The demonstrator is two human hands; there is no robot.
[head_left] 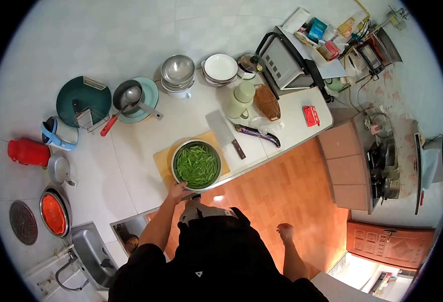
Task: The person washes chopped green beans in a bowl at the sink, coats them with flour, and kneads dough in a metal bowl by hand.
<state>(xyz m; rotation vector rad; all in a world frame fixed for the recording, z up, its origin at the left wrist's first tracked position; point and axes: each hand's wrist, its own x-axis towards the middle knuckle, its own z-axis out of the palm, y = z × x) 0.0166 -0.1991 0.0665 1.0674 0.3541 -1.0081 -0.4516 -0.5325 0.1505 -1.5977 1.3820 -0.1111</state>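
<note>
A metal bowl (174, 173) full of cut green vegetable pieces (197, 165) stands on a wooden cutting board (162, 162) near the counter's front edge. At the bowl's near left rim, my left hand (179, 191) grips it, with some fingers hidden against its side. My right hand (285, 231) hangs away from the counter, above the floor, with its fingers curled in and nothing visible in them. Just right of the board lies a cleaver (221, 129), its dark handle pointing toward me. Beyond it is a dark, long tool or knife in a patterned purple sheath (256, 134).
Along the wall stand a pan with a ladle (131, 95), stacked metal bowls (177, 69), white plates (220, 67), a green thermos jug (240, 99), a woven basket (267, 102) and a microwave (284, 60). The sink (91, 251) is at left; a stove (382, 171) is at right.
</note>
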